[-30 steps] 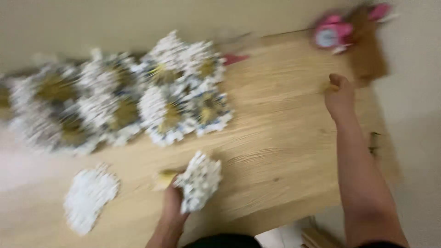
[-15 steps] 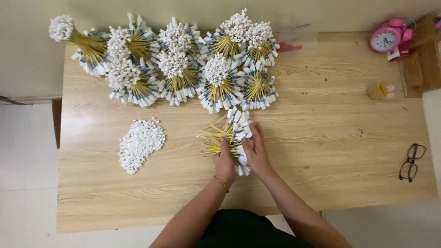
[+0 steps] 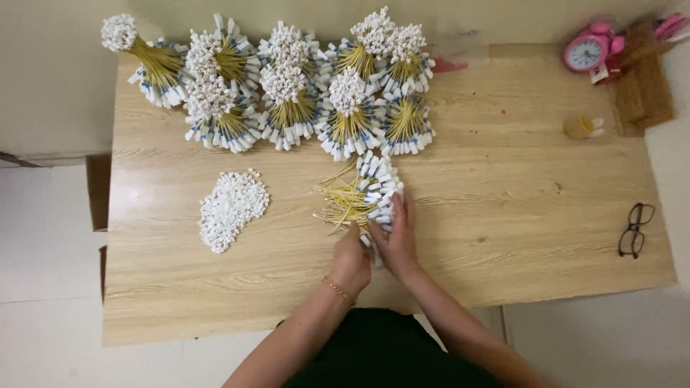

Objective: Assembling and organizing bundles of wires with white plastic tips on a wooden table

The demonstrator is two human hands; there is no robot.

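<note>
a: what's different from a second ago?

b: a second ago the right hand [image 3: 397,241] was stretched far out toward the pink clock [image 3: 587,50], and only the left hand [image 3: 351,260] was at the bundle [image 3: 363,195]. half a second ago both hands had come onto it, and they're there now too.

a: where does the bundle lie?

b: flat on the bench [image 3: 503,215], mid-front, just below the row of finished bundles [image 3: 287,93]. white-capped ends fan to the right, yellow sticks splay left.

a: and each grip?

b: left grip is curled around the stick ends at the near side. right fingers press flat against the white caps; i'd call that closed on the bundle, though the palm hides the thumb.

a: so the reach is over?

b: i judge so. both hands squaring one bundle suggests it's being gathered and evened. the loose pile [image 3: 231,208] of white bits sits well left, untouched. glasses [image 3: 634,228] far right.
</note>
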